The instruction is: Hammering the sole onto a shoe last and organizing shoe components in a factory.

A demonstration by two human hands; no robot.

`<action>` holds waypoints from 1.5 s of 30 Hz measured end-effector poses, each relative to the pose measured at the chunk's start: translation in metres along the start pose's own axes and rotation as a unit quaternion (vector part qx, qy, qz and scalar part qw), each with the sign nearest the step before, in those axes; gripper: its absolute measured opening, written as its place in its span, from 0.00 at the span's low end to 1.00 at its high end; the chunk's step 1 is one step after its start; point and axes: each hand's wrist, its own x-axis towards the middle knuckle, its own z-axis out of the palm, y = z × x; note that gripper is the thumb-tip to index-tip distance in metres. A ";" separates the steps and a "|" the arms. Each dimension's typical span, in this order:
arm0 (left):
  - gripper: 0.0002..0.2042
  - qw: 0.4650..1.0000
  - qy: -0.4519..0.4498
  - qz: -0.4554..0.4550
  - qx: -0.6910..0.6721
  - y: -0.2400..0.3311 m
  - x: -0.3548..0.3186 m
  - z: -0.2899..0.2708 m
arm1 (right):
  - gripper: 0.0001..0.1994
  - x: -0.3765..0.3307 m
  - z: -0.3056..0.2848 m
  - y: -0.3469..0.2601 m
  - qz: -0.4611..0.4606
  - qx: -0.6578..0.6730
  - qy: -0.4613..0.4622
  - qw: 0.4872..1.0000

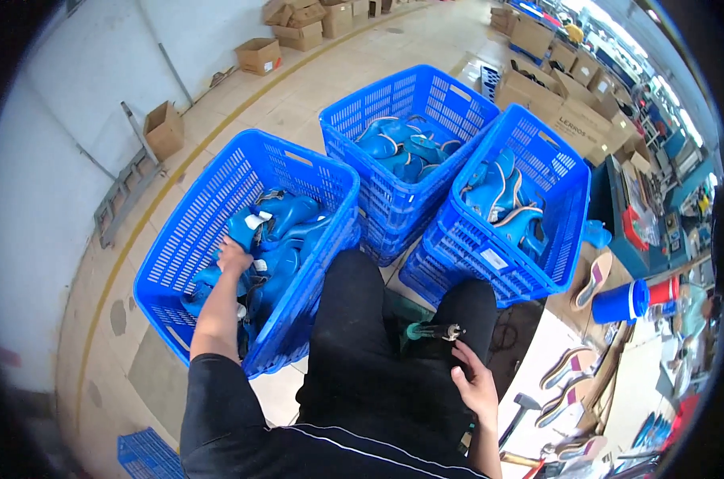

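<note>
My left hand (233,257) reaches down into the left blue crate (156,267). Its fingers curl against a blue shoe (244,227) that has a white patch; the fingertips are partly hidden. More blue shoes (292,212) lie heaped around it in the crate. My right hand (477,389) is over my right thigh, its fingers loosely stretched and apart, holding nothing. Just beyond its fingertips, a tool with a green handle and a metal tip (434,330) lies across my lap.
Two stacks of blue crates, the middle one (330,120) and the right one (579,227), hold more blue shoes. At my right, a work surface bears a hammer (526,401), several soles (568,366) and a blue container (613,307). Cardboard boxes (258,56) stand along the wall.
</note>
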 end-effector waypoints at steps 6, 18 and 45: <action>0.49 0.990 -0.077 0.119 -0.021 0.004 -0.058 -0.065 | 0.25 0.020 -0.013 -0.015 0.015 0.022 0.069 0.997; 0.46 0.781 0.314 0.527 -0.117 0.052 -0.282 -0.175 | 0.31 0.071 0.025 -0.095 -0.205 0.034 0.083 0.975; 0.45 0.836 0.047 0.254 -0.484 -0.013 -0.271 -0.127 | 0.15 0.064 0.025 -0.051 -0.122 -0.149 0.067 0.979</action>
